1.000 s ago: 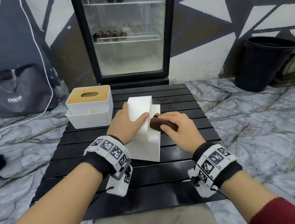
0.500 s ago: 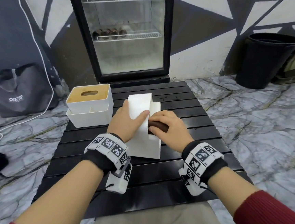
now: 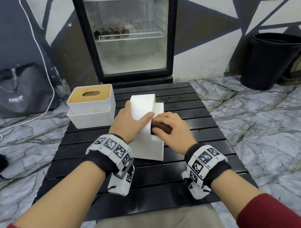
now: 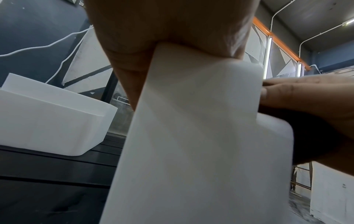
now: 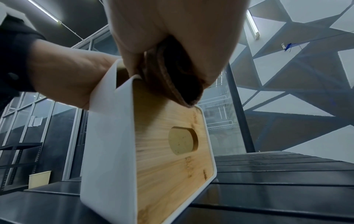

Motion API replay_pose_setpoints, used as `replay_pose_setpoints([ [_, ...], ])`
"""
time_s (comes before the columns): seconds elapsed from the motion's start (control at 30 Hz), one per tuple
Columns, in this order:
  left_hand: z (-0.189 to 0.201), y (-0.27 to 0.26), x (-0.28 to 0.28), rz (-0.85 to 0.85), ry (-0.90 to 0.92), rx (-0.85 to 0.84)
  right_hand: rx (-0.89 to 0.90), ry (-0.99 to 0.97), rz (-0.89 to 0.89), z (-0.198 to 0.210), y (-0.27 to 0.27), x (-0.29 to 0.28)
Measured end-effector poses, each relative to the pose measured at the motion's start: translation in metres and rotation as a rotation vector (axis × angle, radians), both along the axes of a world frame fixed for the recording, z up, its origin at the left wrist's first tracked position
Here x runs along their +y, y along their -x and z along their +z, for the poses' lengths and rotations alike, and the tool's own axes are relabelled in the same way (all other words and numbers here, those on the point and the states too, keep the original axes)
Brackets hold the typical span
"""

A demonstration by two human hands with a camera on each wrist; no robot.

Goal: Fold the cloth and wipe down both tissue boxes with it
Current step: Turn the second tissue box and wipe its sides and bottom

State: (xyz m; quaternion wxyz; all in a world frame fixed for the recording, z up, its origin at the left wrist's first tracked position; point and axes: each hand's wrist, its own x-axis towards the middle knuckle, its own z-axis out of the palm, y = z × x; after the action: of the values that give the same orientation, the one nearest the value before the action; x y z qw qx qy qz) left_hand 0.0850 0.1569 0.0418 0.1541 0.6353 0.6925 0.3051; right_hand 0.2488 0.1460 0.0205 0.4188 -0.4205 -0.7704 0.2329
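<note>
A white tissue box [image 3: 143, 105] with a bamboo lid [image 5: 168, 159] stands tipped on its side mid-table. My left hand [image 3: 128, 123] grips its upper white wall, thumb across the top. My right hand [image 3: 173, 130] holds a folded brown cloth [image 3: 161, 129] pressed against the box's right, lid-facing side near its top edge. In the right wrist view the cloth [image 5: 172, 78] sits at the lid's upper rim. A second white tissue box [image 3: 91, 108] with a bamboo top stands upright at the table's back left, untouched.
The black slatted table [image 3: 194, 146] is low, with marble floor around it. A glass-door fridge [image 3: 130, 33] stands just behind the table. A black bin [image 3: 272, 59] is at the right, and a grey bag [image 3: 16, 91] with white cables at the left.
My right hand has shifted left and tucked the cloth tighter against the box's side. The left hand and both boxes have stayed put.
</note>
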Motion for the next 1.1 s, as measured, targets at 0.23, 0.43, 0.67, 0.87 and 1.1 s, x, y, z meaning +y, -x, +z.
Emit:
replay_pose_setpoints([
  [0.23,-0.001,0.001,0.0,-0.005,-0.012,0.003,-0.008,-0.056,0.016,-0.003,-0.001,-0.007],
  [0.43,-0.003,0.003,0.002,-0.001,-0.009,0.009,-0.04,-0.028,0.041,0.001,-0.002,0.003],
  [0.67,-0.004,0.002,0.004,0.004,-0.021,0.015,-0.032,-0.017,0.004,0.0,0.0,0.011],
  [0.87,-0.005,0.001,0.003,0.014,-0.026,0.007,-0.013,-0.016,-0.008,-0.002,0.002,0.001],
  [1.1,-0.005,0.002,0.002,0.012,-0.04,0.013,-0.027,-0.052,0.013,-0.002,0.0,-0.009],
])
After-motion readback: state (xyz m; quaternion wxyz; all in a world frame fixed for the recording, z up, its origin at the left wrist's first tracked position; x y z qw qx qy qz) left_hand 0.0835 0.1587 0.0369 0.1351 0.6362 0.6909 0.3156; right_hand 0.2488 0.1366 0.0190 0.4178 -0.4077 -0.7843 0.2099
